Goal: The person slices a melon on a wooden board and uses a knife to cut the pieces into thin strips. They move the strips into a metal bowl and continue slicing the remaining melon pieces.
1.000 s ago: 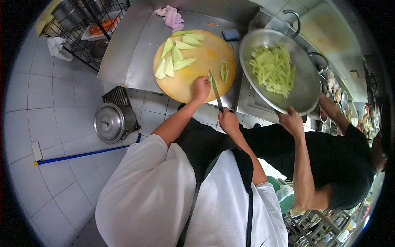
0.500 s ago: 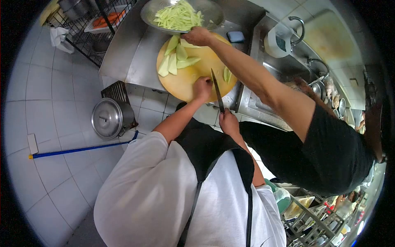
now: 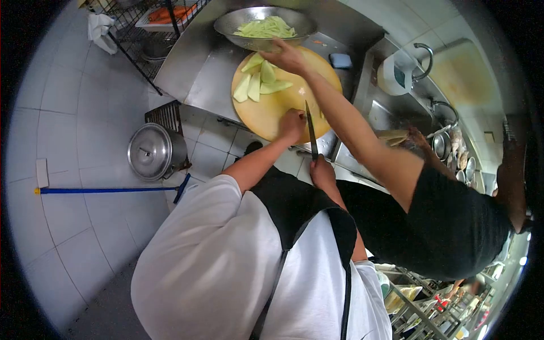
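My right hand [image 3: 323, 171] is closed round the handle of a long dark knife [image 3: 311, 131], whose blade points up across the near edge of the round yellow cutting board [image 3: 272, 116]. My left hand [image 3: 292, 126] is curled into a closed shape at the board's near edge, left of the blade; whatever its fingers hold is hidden. Several pale green wedges [image 3: 254, 86] lie on the board's far left part. Beyond them a metal bowl [image 3: 226, 29] contains light green strips [image 3: 266, 27]. A co-worker's hand [image 3: 286, 56] is at the bowl's near rim.
The co-worker's bare arm [image 3: 348, 116] crosses the board's right side. Their other hand [image 3: 418, 140] is near a pale yellowish item [image 3: 392, 136] over the sink [image 3: 391, 111]. A blue-grey sponge [image 3: 340, 61] lies right of the board. A lidded pot [image 3: 150, 152] stands at the left.
The whole view has shifted. The co-worker's arm has moved over the board's right side, where green pieces showed before, and the yellowish item has come into sight. My hands keep nearly the same pose.
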Available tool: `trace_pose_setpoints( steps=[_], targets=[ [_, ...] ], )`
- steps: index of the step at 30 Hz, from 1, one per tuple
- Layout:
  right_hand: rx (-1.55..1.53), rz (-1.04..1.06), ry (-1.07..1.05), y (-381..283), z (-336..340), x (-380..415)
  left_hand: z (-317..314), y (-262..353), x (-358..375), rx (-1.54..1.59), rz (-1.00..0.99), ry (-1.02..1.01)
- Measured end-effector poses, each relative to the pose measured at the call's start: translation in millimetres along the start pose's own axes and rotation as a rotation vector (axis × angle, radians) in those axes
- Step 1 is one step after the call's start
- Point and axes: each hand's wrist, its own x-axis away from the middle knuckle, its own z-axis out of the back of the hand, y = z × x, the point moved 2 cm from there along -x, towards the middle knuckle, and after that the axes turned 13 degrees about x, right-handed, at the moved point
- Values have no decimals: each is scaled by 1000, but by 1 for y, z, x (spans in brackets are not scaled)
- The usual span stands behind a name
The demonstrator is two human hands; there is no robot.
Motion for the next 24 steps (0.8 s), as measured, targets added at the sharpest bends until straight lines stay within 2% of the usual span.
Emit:
trace_pose_setpoints(
  steps=[2, 3, 5, 8, 11, 14, 17, 20, 24],
  targets=[
    [5, -1, -21, 3, -4, -4, 4, 3, 2, 14, -7, 6],
    [-42, -66, -67, 0, 5, -5, 2, 0, 1, 40, -34, 30],
    [-8, -50, -62, -4, 11, -4, -7, -11, -1, 127, -45, 74],
    [10, -41, -89, -7, 20, -5, -6, -10, -4, 100, -22, 14],
    [18, -47, -110, -9, 21, -9, -9, -12, -4, 112, -71, 73],
    [-17, -92, -69, -6, -9, -18, 1, 3, -3, 98, 32, -6],
    [-116, -63, -77, 12, -20, -26, 2, 3, -3, 153, 47, 17],
    [-94, -61, -27, 16, -10, -23, -7, -12, -8, 28, 41, -11],
    [-64, -85, 80, 3, 6, -3, -3, -15, -1, 175, -6, 18]
  ],
)
